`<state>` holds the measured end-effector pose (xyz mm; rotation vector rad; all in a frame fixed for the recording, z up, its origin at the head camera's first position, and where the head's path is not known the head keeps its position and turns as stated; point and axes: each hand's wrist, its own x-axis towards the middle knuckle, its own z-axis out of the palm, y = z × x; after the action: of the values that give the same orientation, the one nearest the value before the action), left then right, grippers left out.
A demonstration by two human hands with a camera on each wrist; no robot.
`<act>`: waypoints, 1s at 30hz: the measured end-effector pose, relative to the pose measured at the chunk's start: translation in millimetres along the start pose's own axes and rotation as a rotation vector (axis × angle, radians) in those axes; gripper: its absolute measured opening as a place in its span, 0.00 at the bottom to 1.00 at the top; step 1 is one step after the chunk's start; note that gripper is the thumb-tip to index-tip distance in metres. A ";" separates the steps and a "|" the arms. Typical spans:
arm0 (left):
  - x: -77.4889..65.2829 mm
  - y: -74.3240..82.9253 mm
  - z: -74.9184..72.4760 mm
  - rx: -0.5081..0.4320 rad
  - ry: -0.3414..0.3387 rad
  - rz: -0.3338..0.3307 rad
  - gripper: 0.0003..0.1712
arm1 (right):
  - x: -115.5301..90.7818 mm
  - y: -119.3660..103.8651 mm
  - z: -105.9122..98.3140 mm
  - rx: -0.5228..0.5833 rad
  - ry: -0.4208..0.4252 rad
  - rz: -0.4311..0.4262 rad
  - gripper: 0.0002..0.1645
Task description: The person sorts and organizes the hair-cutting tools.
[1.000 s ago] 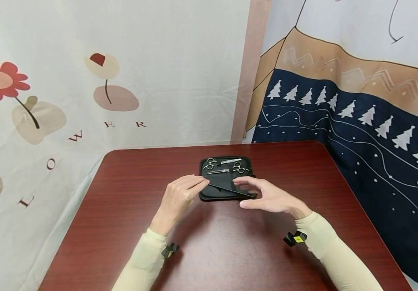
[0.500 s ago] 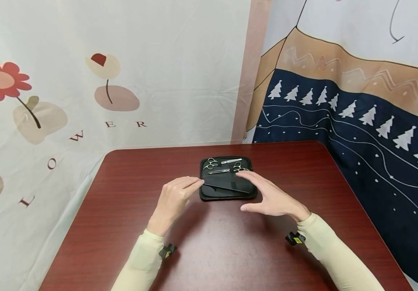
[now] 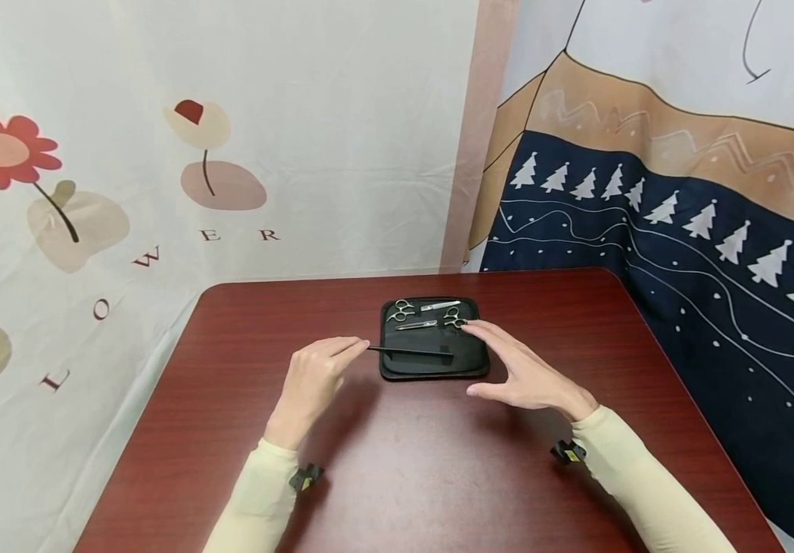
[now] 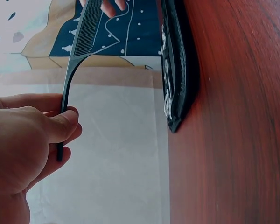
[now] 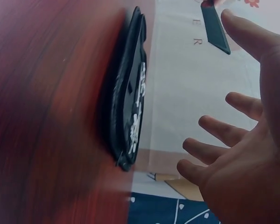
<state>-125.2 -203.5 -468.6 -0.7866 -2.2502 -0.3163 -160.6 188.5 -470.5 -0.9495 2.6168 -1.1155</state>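
Note:
My left hand (image 3: 314,380) pinches a black comb (image 4: 86,37) by its narrow handle, between thumb and fingers. In the head view the comb stretches rightward above a black case (image 3: 466,363) on the table. Two pairs of silver scissors (image 3: 415,326) lie across the upper half of that case. Beside its right edge my right hand (image 3: 528,372) hovers with fingers spread, nothing in its grasp. The right wrist view shows those fingers apart from the case (image 5: 119,102), and the comb (image 5: 214,30) beyond the thumb.
The case sits toward the far side of a reddish-brown wooden table (image 3: 404,476). Behind the table hangs a pale curtain (image 3: 342,138) with flower prints. A navy and tan curtain (image 3: 646,253) hangs along the right side.
My left hand has drawn the comb leftward, and the comb has swung from slanting to nearly level. My right hand has let go of the comb's other end region and moved slightly right and up.

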 end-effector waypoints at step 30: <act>-20.1 -26.3 -0.9 0.053 -0.087 -0.141 0.31 | 7.7 38.3 2.5 -0.070 0.030 0.074 0.55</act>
<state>-130.0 -233.4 -481.9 -0.6262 -2.3916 -0.2922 -184.8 202.6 -497.9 -0.8467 2.7078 -1.0350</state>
